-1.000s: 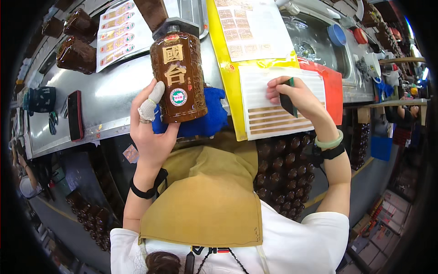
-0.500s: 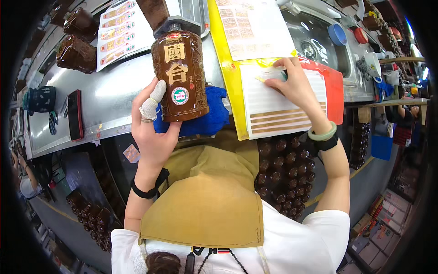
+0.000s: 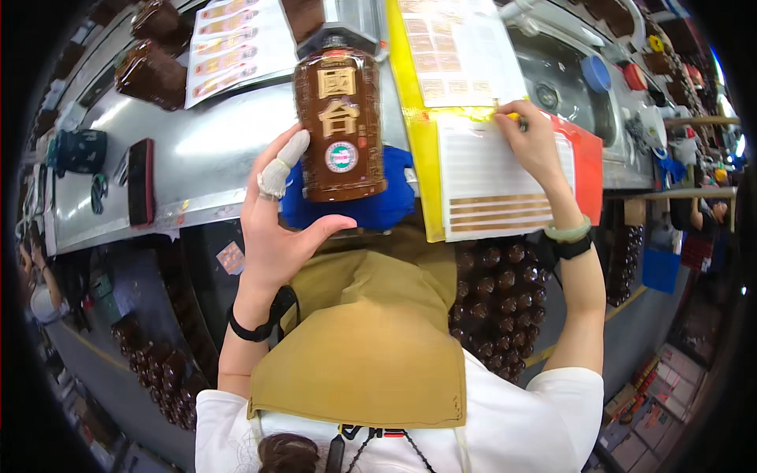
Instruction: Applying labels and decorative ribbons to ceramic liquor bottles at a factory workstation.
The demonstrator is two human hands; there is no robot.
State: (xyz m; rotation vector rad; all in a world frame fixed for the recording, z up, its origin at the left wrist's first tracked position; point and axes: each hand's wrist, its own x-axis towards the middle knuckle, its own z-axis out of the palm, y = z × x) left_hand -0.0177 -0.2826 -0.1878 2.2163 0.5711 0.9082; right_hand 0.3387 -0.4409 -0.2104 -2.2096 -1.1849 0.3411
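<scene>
A brown bottle (image 3: 339, 87) with raised gold characters and a round white-and-green sticker (image 3: 341, 157) lies label up, its base on a blue cloth (image 3: 315, 211). My left hand (image 3: 276, 225), one finger wrapped in white, rests its fingertips against the bottle's left side. Its thumb is stretched out below the base, off the bottle. Over the top of a white label sheet (image 3: 497, 173) with brown-gold strips, my right hand (image 3: 535, 142) pinches finger and thumb together. Something small and dark shows between them, too small to name. Beneath the sheet are a yellow folder (image 3: 416, 142) and a red one (image 3: 588, 158).
Printed sticker sheets (image 3: 236, 47) lie at the upper left beside brown bottles (image 3: 154, 77). A phone (image 3: 141, 181) and a dark green jar (image 3: 82, 150) stand on the metal counter's left. Right of the folders is a sink (image 3: 544, 55) with a blue bowl (image 3: 595, 72). Many bottles (image 3: 505, 292) stand below.
My left thumb has come off the bottle's base and spread away from it. My right fingers have drawn together over the sheet's upper edge. The whole view has shifted slightly.
</scene>
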